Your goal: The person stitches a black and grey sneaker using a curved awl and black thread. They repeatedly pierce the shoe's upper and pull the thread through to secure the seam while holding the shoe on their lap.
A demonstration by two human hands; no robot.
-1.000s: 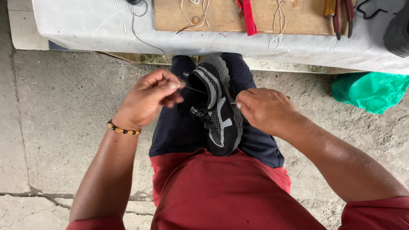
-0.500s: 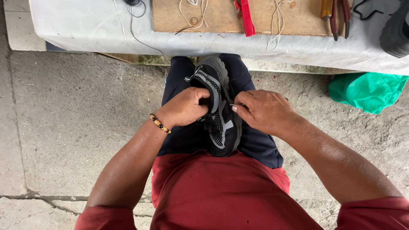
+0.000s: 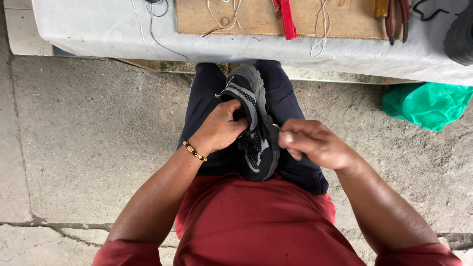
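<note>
A black and grey sports shoe (image 3: 252,128) lies on my lap between my knees, toe pointing away from me. My left hand (image 3: 221,125), with a beaded bracelet at the wrist, grips the shoe's upper from the left side. My right hand (image 3: 310,143) is just right of the shoe, fingers pinched shut on something thin at the shoe's edge; it looks like a needle or thread, too small to tell which.
A low table (image 3: 345,51) covered in white cloth stands ahead. On it lie a wooden board (image 3: 246,19), a red tool (image 3: 287,17), pliers (image 3: 394,17), loose thread and a dark object at the far right. A green bag (image 3: 426,103) sits on the concrete floor, right.
My left hand has come in from the left, where it was raised beside the shoe, and now clasps the shoe's upper. My right hand has drawn slightly right.
</note>
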